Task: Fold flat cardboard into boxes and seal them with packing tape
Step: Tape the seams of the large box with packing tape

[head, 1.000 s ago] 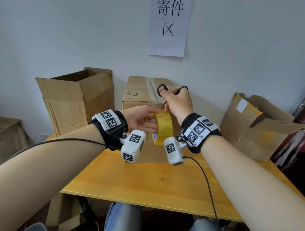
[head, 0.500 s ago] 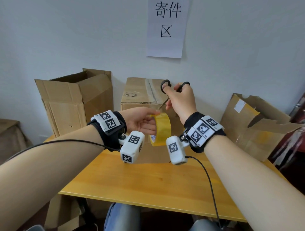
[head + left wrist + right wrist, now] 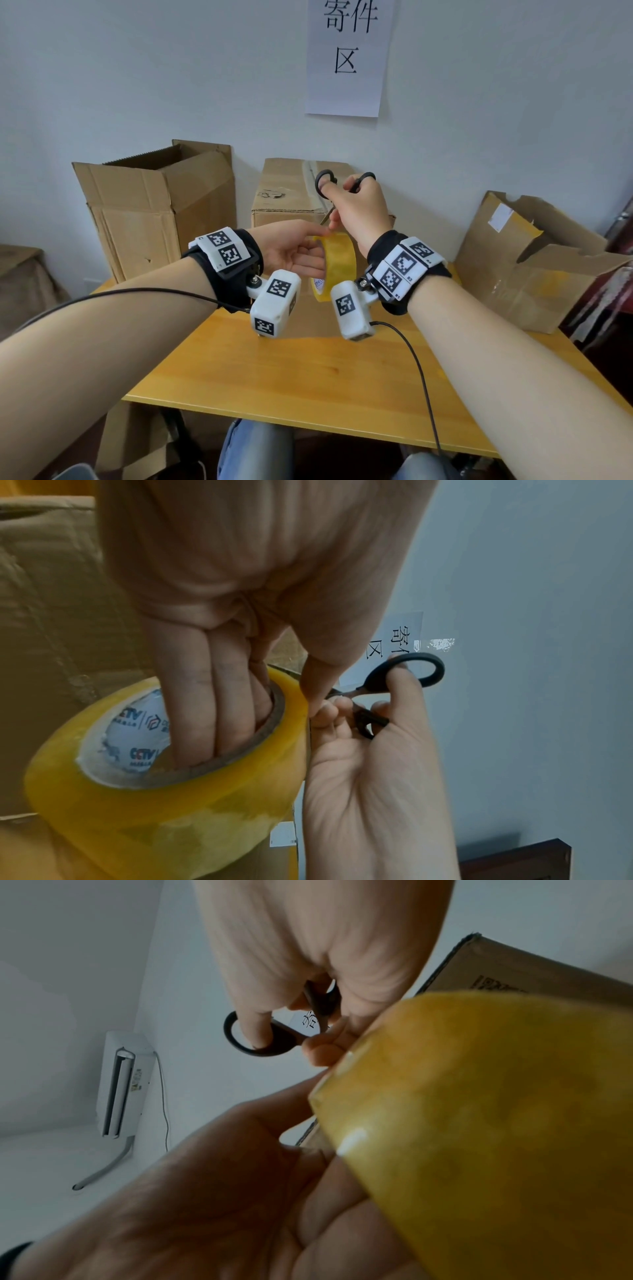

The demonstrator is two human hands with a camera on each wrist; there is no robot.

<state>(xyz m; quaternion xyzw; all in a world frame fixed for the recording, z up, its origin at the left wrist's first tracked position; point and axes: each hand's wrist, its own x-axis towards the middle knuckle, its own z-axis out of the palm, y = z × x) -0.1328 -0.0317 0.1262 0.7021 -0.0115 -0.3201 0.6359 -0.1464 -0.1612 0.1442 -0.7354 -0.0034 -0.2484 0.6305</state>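
Note:
My left hand (image 3: 291,250) holds a yellow tape roll (image 3: 337,263) above the table. Its fingers go through the core and its thumb lies on the outer face, as the left wrist view shows on the tape roll (image 3: 164,818). My right hand (image 3: 363,209) grips black-handled scissors (image 3: 318,181) with the thumb in one loop; the blades are mostly hidden. In the left wrist view the right hand (image 3: 369,777) touches the roll's top edge with its lower fingertips beside the left thumb, with the scissors (image 3: 436,669) just above. A sealed cardboard box (image 3: 287,192) stands behind the hands.
An open tall box (image 3: 154,212) stands at the back left of the wooden table (image 3: 308,394). A crumpled open box (image 3: 513,267) lies at the right. A paper sign (image 3: 346,58) hangs on the wall. Cables trail from both wrists across the table's near half.
The right hand with the scissors has shifted slightly, bringing its fingertips to the roll's top edge next to the left thumb. The roll has stayed about where it was.

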